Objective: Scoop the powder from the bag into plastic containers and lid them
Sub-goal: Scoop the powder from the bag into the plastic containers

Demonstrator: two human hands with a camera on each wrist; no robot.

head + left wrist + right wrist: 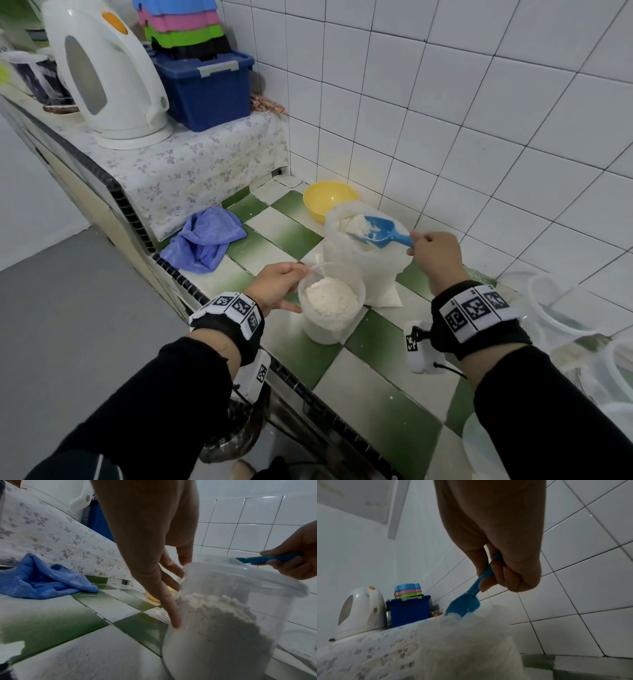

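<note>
A clear plastic container [330, 303] [228, 615], more than half full of white powder, stands on the green-and-white tiled counter [373, 387]. My left hand [277, 286] [164, 582] grips its left side near the rim. Behind it an open white bag [366, 260] [467, 642] holds more powder. My right hand [435, 257] [501, 574] grips the handle of a blue scoop [380, 231] [464, 605] [267, 559], whose bowl, loaded with powder, is over the bag's mouth.
A yellow bowl [329, 198] sits behind the bag in the corner. A blue cloth [205, 240] lies left. A raised ledge holds a white kettle [106, 75] and a blue box [209, 89]. Empty clear containers [561, 305] stand at the right.
</note>
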